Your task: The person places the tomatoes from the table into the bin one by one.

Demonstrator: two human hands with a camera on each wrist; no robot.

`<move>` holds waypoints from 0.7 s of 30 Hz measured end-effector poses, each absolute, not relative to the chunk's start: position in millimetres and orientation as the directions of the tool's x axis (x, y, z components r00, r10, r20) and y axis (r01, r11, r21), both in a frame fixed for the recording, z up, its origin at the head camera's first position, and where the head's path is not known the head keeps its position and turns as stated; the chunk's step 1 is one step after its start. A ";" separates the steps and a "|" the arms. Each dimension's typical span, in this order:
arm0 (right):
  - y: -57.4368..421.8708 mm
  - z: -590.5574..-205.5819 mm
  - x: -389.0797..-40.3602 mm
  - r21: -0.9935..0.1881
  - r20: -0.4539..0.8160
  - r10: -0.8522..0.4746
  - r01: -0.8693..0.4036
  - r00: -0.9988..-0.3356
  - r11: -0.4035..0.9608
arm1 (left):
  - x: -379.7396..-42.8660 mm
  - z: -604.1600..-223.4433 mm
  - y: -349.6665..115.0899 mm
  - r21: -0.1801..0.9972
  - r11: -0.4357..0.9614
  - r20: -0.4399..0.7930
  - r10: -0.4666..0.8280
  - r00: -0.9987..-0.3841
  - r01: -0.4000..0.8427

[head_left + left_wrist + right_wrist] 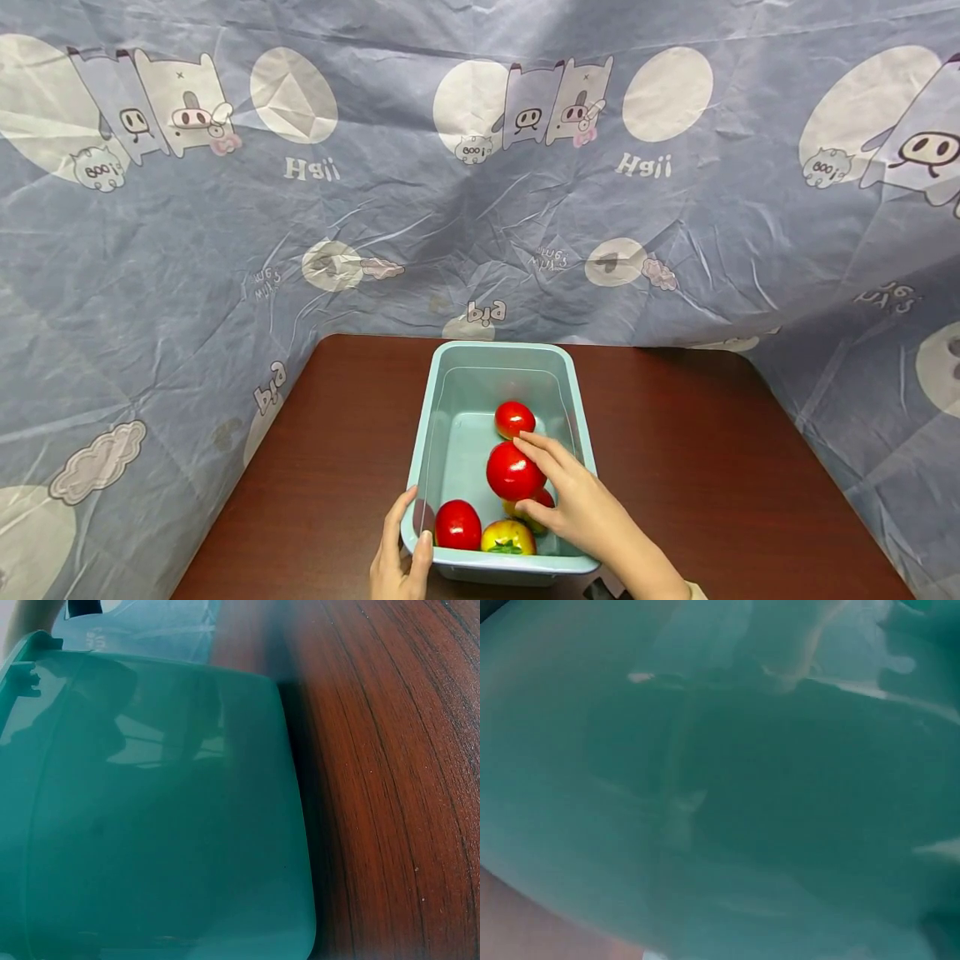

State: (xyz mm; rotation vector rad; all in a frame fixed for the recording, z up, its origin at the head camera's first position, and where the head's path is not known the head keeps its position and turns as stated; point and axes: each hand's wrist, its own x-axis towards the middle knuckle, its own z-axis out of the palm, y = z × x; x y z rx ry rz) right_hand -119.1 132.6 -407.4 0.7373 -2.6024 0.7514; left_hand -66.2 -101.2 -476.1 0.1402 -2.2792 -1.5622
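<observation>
My right hand (pixel 581 500) holds a glossy red tomato (pixel 513 471) between thumb and fingers, over the inside of a pale blue-green plastic bin (pixel 427 417). Beyond it, another red tomato (pixel 513 417) lies in the bin. Near the bin's front wall are a red tomato (pixel 457 526) and a yellow-green one with a leafy top (pixel 510 538); one more is partly hidden below the held tomato. My left hand (pixel 399 550) grips the bin's near left corner, thumb at the front rim. Both wrist views show mostly the bin's wall (pixel 165 825), with neither hand's fingers visible.
The bin stands on a dark reddish-brown wooden table (pixel 690 450). A blue-grey cloth (pixel 480 208) with cartoon prints hangs behind and along both sides. A small black object (pixel 600 589) shows at the front, beneath the right forearm.
</observation>
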 end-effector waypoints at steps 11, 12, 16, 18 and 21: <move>133.3 -412.3 -118.8 -0.295 0.557 -0.403 -0.627 -0.726 0.721 | -65.5 -476.4 -100.0 0.914 0.384 0.256 -0.289 -0.922 0.134; 133.7 -412.4 -118.2 -0.291 0.564 -0.397 -0.625 -0.724 0.725 | -65.2 -475.6 -99.7 0.914 0.387 0.247 -0.288 -0.925 0.124; 135.6 -412.3 -116.2 -0.275 0.590 -0.385 -0.625 -0.710 0.731 | -64.8 -473.5 -99.0 0.915 0.389 0.229 -0.283 -0.931 0.107; 136.7 -412.2 -115.6 -0.270 0.606 -0.381 -0.631 -0.699 0.727 | -65.0 -472.9 -99.1 0.915 0.388 0.230 -0.284 -0.931 0.108; 138.3 -412.2 -114.7 -0.268 0.634 -0.373 -0.645 -0.677 0.715 | -65.5 -472.0 -99.5 0.916 0.386 0.232 -0.281 -0.931 0.111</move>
